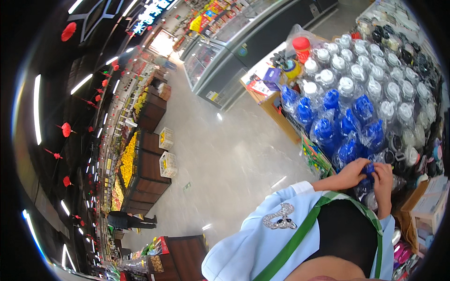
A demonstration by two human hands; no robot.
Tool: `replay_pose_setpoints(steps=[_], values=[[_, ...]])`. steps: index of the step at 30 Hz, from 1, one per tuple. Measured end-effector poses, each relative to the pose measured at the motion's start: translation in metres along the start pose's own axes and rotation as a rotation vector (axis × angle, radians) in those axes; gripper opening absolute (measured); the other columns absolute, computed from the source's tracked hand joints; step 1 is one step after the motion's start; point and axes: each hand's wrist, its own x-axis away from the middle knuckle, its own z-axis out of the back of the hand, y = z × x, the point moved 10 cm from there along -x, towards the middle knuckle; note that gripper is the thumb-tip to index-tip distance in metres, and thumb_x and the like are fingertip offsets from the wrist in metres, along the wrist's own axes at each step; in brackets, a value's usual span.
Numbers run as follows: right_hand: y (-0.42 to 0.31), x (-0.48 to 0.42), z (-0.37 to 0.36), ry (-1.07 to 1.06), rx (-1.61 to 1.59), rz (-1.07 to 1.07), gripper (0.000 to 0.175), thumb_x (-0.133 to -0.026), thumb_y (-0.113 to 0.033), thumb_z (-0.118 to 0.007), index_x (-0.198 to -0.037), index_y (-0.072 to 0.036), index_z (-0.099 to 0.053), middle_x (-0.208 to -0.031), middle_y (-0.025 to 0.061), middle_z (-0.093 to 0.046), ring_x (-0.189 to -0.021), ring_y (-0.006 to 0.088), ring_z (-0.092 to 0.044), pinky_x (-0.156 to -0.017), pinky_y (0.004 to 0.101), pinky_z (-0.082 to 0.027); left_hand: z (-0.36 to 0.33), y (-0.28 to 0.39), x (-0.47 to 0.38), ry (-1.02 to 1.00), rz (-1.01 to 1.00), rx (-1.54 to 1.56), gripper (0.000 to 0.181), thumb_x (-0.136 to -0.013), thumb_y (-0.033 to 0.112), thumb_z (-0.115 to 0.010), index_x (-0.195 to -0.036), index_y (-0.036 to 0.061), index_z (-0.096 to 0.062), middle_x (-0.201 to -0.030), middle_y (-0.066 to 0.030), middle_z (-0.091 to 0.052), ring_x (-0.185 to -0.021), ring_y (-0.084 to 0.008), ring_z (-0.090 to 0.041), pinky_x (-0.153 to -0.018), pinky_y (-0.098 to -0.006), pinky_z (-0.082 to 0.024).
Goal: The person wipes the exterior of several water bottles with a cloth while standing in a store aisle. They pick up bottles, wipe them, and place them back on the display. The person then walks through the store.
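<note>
Both my hands meet at the near edge of a crowded bottle display. My left hand (355,172) and my right hand (383,175) pinch the top of a blue bottle (368,169) in clear plastic wrap between them. Just beyond them stand several wrapped bottles with blue tops (348,123). Behind and to the right of those are rows of clear bottles with white lids (358,72). Darker lidded bottles (395,143) stand right of my hands. The lower part of the held bottle is hidden by my hands and its neighbours.
A cardboard box (415,214) sits close at the right. A red-lidded jar (301,47) and a purple box (271,79) stand at the display's far left corner. Beyond are a freezer case (225,70), fruit stands (151,182), white crates (168,165) and a person (128,221) in dark clothes.
</note>
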Motion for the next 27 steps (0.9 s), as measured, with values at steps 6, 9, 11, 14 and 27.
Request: replay_pose_setpoints(steps=[6,9,11,14,27], values=[[-0.001,-0.007,-0.011,0.122,0.131,-0.058,0.027,-0.074,-0.009,-0.076,-0.099,-0.001,-0.069,-0.099,0.0156,-0.068,-0.093,0.0357,-0.06,-0.084,0.0437,-0.047,0.01,-0.021,-0.008,0.143,0.1,-0.143,0.036,-0.074,0.01,-0.079,-0.104,0.002,-0.061,-0.102,-0.0197,-0.063,-0.098,-0.0407,-0.062,-0.084,-0.0454,-0.051],[0.007,0.001,-0.002,0.179,0.113,-0.089,0.03,-0.074,-0.011,-0.078,-0.101,0.0,-0.068,-0.103,0.0153,-0.068,-0.098,0.0353,-0.06,-0.087,0.0425,-0.048,0.007,-0.01,-0.014,0.094,0.023,-0.145,0.039,-0.076,0.016,-0.081,-0.107,0.0026,-0.061,-0.101,-0.0195,-0.062,-0.096,-0.0414,-0.061,-0.082,-0.0457,-0.051],[0.007,0.005,0.007,0.196,0.015,-0.115,0.032,-0.075,-0.009,-0.078,-0.103,0.001,-0.067,-0.106,0.0154,-0.067,-0.101,0.0347,-0.061,-0.088,0.0408,-0.048,0.005,-0.006,-0.012,0.101,0.011,-0.14,0.046,-0.075,0.013,-0.081,-0.114,0.0021,-0.059,-0.106,-0.0192,-0.061,-0.095,-0.0391,-0.062,-0.081,-0.0436,-0.052],[-0.018,0.02,0.042,0.372,0.042,-0.054,0.025,-0.074,-0.003,-0.077,-0.095,0.003,-0.064,-0.107,0.0139,-0.066,-0.097,0.0335,-0.062,-0.083,0.0399,-0.05,0.009,-0.008,-0.005,0.125,0.173,0.006,0.059,-0.075,0.006,-0.082,-0.127,0.0015,-0.054,-0.114,-0.0154,-0.06,-0.089,-0.0254,-0.063,-0.078,-0.0354,-0.052],[-0.029,0.052,0.01,0.392,0.242,-0.264,0.017,-0.09,-0.003,-0.061,-0.106,0.001,-0.066,-0.112,0.0156,-0.067,-0.094,0.0361,-0.068,-0.078,0.0401,-0.055,0.0,0.059,0.025,-0.064,-0.491,-0.151,0.026,-0.08,-0.006,-0.06,-0.102,0.0039,-0.068,-0.11,-0.0129,-0.068,-0.088,-0.0316,-0.07,-0.07,-0.0385,-0.057]])
